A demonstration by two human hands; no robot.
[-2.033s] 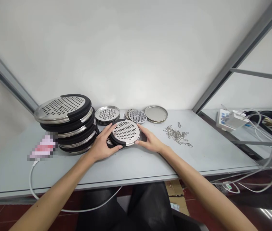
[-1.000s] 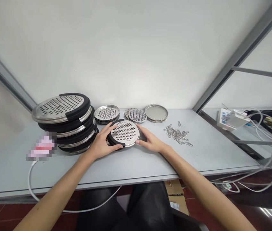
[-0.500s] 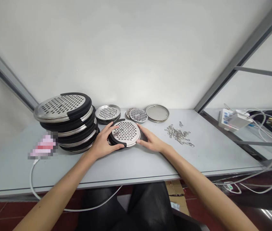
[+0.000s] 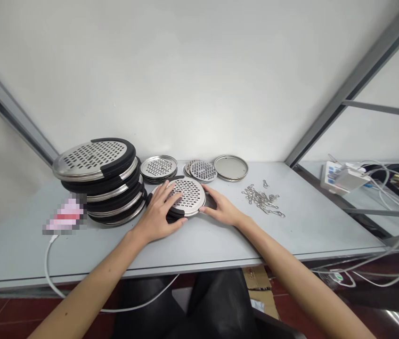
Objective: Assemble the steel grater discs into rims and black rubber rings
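A round silver plate with rows of slots (image 4: 191, 190) lies on the table in front of me, with black edging on its left side. My left hand (image 4: 160, 212) rests over the plate's left part, palm down, fingers spread across the edging and slots. At the right rim is my right hand (image 4: 220, 207), its thumb and fingers apart and touching the edge. Part of another round piece shows under my left hand. To the left stands a tall stack of similar black-edged plates (image 4: 95, 157).
Behind lie slotted discs in metal rims (image 4: 159, 167), loose grater discs (image 4: 202, 170) and plain round trays (image 4: 231, 167). Small metal clips (image 4: 261, 200) are scattered at the right. A power strip (image 4: 333, 176) with cables sits far right; a white cable (image 4: 46, 263) hangs at the left.
My left hand has moved from gripping the plate's left rim to lying flatter over it, fingers more spread. My right hand has barely moved.
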